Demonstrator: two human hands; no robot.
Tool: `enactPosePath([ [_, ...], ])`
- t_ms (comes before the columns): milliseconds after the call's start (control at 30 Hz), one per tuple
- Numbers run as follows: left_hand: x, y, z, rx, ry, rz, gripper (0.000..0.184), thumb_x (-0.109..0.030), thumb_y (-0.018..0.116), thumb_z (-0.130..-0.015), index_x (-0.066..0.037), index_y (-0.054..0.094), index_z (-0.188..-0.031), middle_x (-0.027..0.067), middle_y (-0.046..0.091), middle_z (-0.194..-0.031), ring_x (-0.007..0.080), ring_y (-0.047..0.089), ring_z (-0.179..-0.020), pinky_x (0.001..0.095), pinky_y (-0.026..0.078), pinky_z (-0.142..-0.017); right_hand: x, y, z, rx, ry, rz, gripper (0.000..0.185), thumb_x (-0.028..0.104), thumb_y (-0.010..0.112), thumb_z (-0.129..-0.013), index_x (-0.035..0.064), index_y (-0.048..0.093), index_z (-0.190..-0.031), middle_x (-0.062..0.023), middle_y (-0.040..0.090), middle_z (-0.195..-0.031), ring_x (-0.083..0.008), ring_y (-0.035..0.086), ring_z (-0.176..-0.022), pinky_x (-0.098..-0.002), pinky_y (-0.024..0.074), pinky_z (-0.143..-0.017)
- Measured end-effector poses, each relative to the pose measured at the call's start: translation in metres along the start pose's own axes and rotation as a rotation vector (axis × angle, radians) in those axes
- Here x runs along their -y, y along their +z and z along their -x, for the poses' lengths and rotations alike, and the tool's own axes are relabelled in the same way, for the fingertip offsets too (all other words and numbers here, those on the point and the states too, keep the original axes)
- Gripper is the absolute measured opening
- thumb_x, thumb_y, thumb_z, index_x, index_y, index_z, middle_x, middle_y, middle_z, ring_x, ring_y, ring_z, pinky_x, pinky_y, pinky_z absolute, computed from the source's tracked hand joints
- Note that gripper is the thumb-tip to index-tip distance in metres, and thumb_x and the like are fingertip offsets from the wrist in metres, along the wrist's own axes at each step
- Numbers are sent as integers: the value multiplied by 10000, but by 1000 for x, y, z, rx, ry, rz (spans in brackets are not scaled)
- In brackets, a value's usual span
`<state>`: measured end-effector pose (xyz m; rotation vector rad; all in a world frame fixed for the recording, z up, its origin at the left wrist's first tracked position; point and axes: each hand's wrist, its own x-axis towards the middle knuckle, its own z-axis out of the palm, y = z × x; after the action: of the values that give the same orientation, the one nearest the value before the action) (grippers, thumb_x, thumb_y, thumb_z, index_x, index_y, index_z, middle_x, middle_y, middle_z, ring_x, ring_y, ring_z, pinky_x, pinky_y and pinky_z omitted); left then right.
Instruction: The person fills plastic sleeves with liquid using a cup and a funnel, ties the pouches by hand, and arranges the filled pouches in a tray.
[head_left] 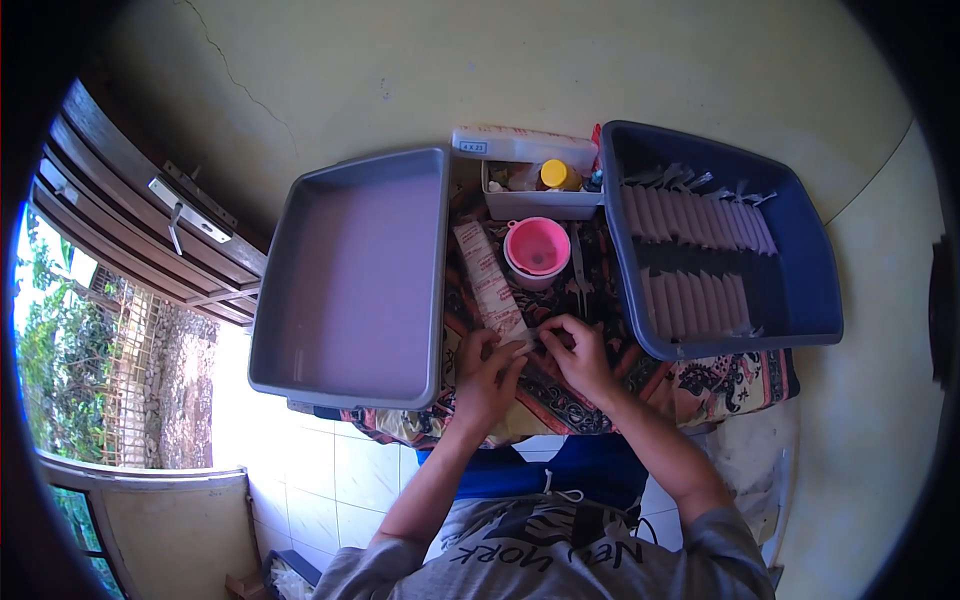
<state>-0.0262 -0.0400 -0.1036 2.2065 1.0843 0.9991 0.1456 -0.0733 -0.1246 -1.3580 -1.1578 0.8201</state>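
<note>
We have the patterned cloth (725,385) under everything, with the grey tub (440,300) of pale purplish liquid on our left and the dark blue tub (805,290) on our right, probably set apart to leave working room between them. Filled packets (700,215) stand in two rows inside the blue one, likely ranked to keep them tidy. The box (545,206) sits beyond, perhaps because its contents matter less just now. Our printed plastic strip (490,280) lies slantwise beside the pink cup (540,237), its near end at our fingers, within easy reach. Our left hand (485,375) curls over that end, seemingly steadying it; our right hand (578,358) narrows beside it, fingertips close together. Whether either grips film, we cannot tell.
</note>
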Motion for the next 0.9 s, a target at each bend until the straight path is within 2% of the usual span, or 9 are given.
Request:
enactPosePath([
  [100,10,2,3,1,106,90,188,-89,694,-786,-69,694,-973,116,569,-1109,315,529,-1051,412,403,-911,-3,3,2,6,-18,27,77,16,634,-868,-28,606,-926,-88,651,-843,-107,642,-707,-249,502,-561],
  [333,3,3,0,55,152,12,228,-96,669,-808,-75,685,-1035,109,581,-1190,311,525,-1109,424,367,-982,-5,6,2,-6,3,-46,65,38,594,-907,-7,564,-942,-72,662,-711,-101,642,-605,-241,476,-501],
  [533,4,1,0,56,213,-9,238,-63,671,-790,-72,691,-1027,80,663,-1046,293,551,-1093,416,377,-985,0,4,2,21,79,-44,84,48,572,-923,2,513,-959,-84,669,-708,-120,648,-588,-249,455,-474],
  [633,5,4,1,111,175,-17,213,-101,646,-829,-76,681,-1037,69,658,-1019,281,541,-1103,437,356,-999,-2,6,1,-14,17,12,80,39,582,-912,1,524,-952,-96,661,-709,-136,655,-606,-259,466,-486],
  [667,10,7,0,125,197,-31,217,-96,641,-830,-71,679,-1041,84,651,-1026,288,544,-1094,446,359,-998,-3,6,1,-16,16,13,80,39,582,-912,1,524,-952,-96,661,-709,-136,655,-606,-259,466,-486],
  [733,16,10,1,138,217,-45,221,-90,637,-830,-66,677,-1046,100,643,-1033,295,546,-1086,455,363,-996,-6,6,0,-49,-117,76,81,27,599,-894,-1,539,-940,-107,658,-729,-159,670,-645,-266,482,-510],
  [833,15,12,1,150,186,17,223,-80,627,-829,-45,678,-1043,137,611,-1083,318,541,-1087,476,366,-997,-5,6,1,-31,-58,39,84,17,613,-878,-5,551,-929,-118,659,-754,-176,679,-675,-276,501,-535],
  [900,10,8,1,100,131,-5,215,-55,620,-830,-37,690,-1032,155,577,-1123,318,533,-1112,454,380,-994,-4,5,1,-30,-43,33,85,16,614,-877,-7,551,-930,-118,660,-757,-177,677,-671,-280,507,-539],
])
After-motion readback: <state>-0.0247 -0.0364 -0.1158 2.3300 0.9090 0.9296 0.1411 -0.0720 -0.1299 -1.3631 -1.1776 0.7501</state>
